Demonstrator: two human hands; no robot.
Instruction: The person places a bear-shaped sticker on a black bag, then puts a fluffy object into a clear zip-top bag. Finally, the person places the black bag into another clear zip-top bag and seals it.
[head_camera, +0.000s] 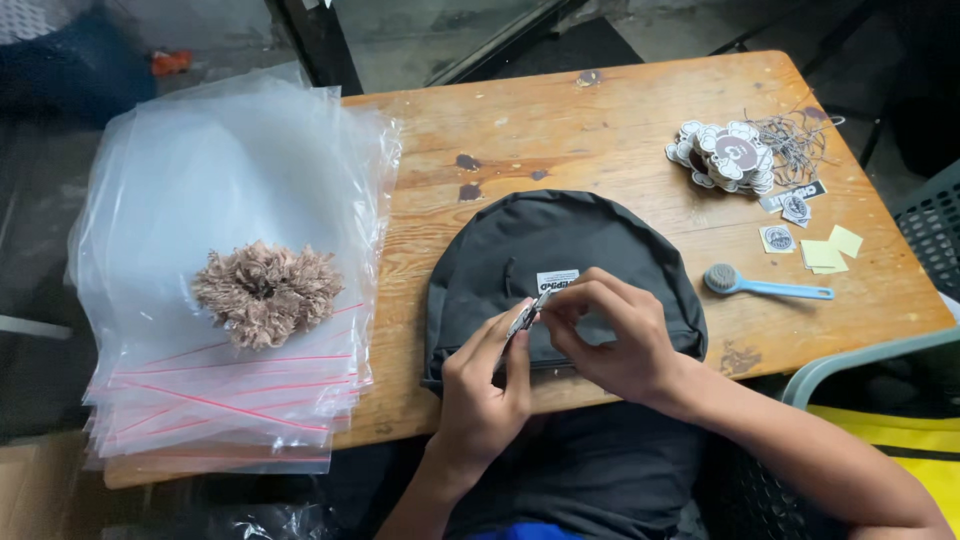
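Note:
A black backpack (560, 255) lies flat on the wooden table (620, 120), front side up, with a small white label on it. My left hand (485, 385) and my right hand (610, 335) meet over its lower front. Together they pinch a small flat grey tag (527, 317) between the fingertips, just below the label. The lower part of the backpack hangs over the table's near edge toward my lap.
A thick stack of clear plastic bags with red strips (225, 270) covers the table's left side, with a bundle of tan string loops (265, 292) on top. At the right lie round printed tags (725, 155), grey strings (795, 140), stickers, yellow notes (830, 250) and a blue brush (765, 287).

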